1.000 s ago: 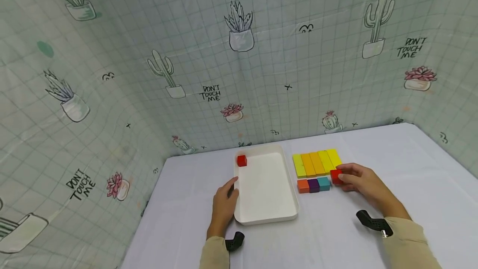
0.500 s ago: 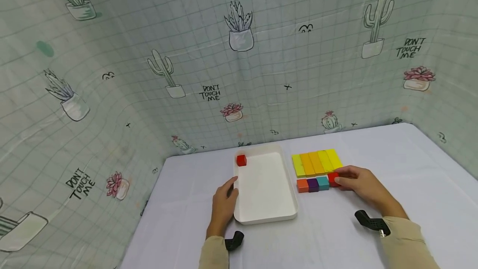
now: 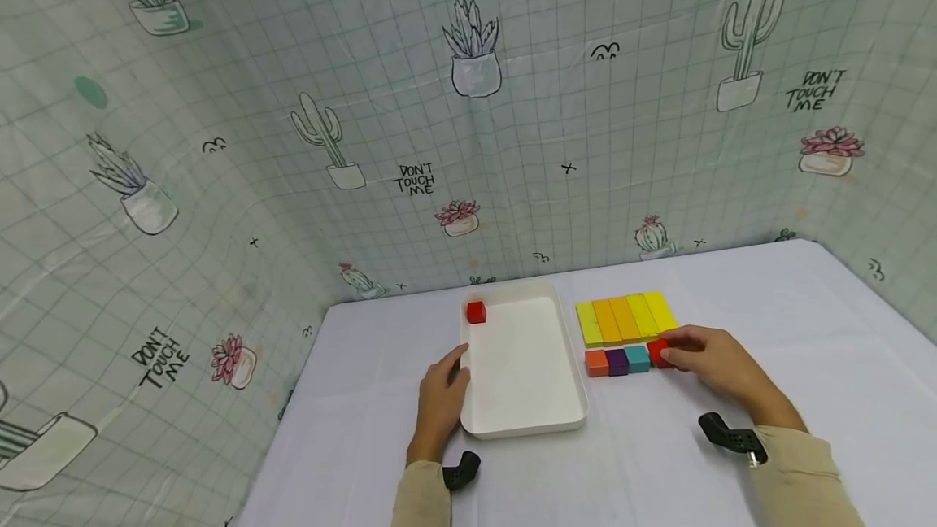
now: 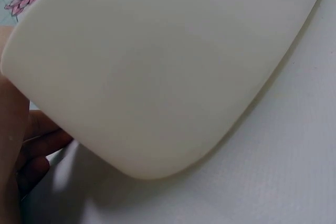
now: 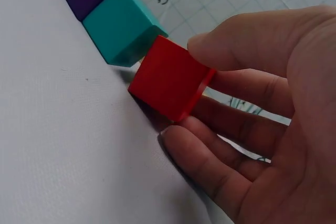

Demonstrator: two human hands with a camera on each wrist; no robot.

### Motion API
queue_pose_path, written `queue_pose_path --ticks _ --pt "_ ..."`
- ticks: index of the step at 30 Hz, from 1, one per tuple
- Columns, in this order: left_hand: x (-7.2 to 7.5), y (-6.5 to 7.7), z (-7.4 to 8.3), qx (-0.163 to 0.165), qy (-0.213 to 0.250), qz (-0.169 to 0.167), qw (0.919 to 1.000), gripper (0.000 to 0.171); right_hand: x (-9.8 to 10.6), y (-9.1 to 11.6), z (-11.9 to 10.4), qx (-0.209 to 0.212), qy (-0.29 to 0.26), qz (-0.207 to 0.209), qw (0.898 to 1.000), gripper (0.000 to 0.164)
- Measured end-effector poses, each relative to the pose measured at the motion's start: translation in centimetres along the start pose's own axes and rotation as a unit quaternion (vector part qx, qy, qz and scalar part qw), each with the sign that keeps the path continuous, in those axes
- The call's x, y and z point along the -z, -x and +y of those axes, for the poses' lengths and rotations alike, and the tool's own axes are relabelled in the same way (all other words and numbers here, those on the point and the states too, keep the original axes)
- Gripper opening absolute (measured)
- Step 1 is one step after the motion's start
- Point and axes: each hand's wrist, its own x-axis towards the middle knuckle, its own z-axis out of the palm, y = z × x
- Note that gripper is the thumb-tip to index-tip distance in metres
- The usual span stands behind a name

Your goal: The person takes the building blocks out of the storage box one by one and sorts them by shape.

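Observation:
My right hand [image 3: 713, 360] pinches a red cube [image 5: 170, 80] between thumb and fingers at the right end of a row of small blocks. Beside it in that row stand a teal block [image 3: 637, 359], a purple block [image 3: 617, 362] and an orange block [image 3: 596, 363]. The red cube sits close to the teal one, slightly turned. My left hand [image 3: 439, 401] rests against the left side of a white tray [image 3: 523, 433], thumb and fingers spread along its wall. A second red cube [image 3: 477, 312] lies in the tray's far left corner.
Behind the row lie several flat yellow and orange blocks [image 3: 625, 320], side by side. A white cloth covers the table [image 3: 629, 470]. A patterned curtain [image 3: 512, 145] stands behind and to the sides. Each wrist bears a black device.
My right hand has brought the red cube slightly left, up to the end of the row beside the teal block. The left hand and tray stay put.

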Motion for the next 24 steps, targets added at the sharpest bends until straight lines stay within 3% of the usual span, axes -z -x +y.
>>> queue_pose_path --ticks 24 --pt "-0.02 0.12 -0.04 -0.016 0.005 0.003 0.9999 0.039 -0.21 0.01 0.36 0.015 0.038 0.010 0.999 0.056"
